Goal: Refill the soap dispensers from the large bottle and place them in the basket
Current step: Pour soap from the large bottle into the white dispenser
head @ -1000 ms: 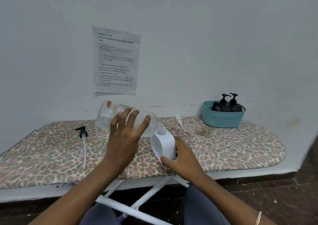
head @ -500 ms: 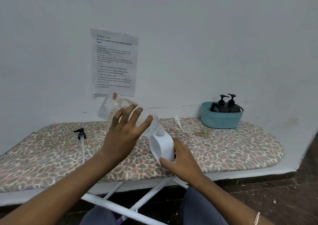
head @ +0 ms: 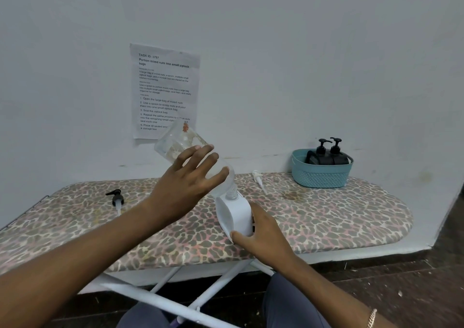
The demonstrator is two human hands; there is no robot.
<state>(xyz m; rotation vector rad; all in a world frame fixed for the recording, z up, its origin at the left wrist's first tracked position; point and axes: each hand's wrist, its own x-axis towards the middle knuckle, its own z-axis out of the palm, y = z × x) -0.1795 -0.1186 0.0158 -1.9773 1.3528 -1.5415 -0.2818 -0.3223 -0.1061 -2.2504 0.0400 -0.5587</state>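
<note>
We see a leopard-print padded ironing board (head: 351,217) standing on crossed white metal legs (head: 218,285). Above its far edge, a printed white paper sheet (head: 164,89) is stuck to the pale wall (head: 301,51). Beneath it lies dark wooden floor (head: 401,290).

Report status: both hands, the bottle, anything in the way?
Left hand grips clear bottle, tipped, neck at opening of white dispenser. Right hand holds it. Two black dispensers sit in basket. Nothing in the way.
</note>
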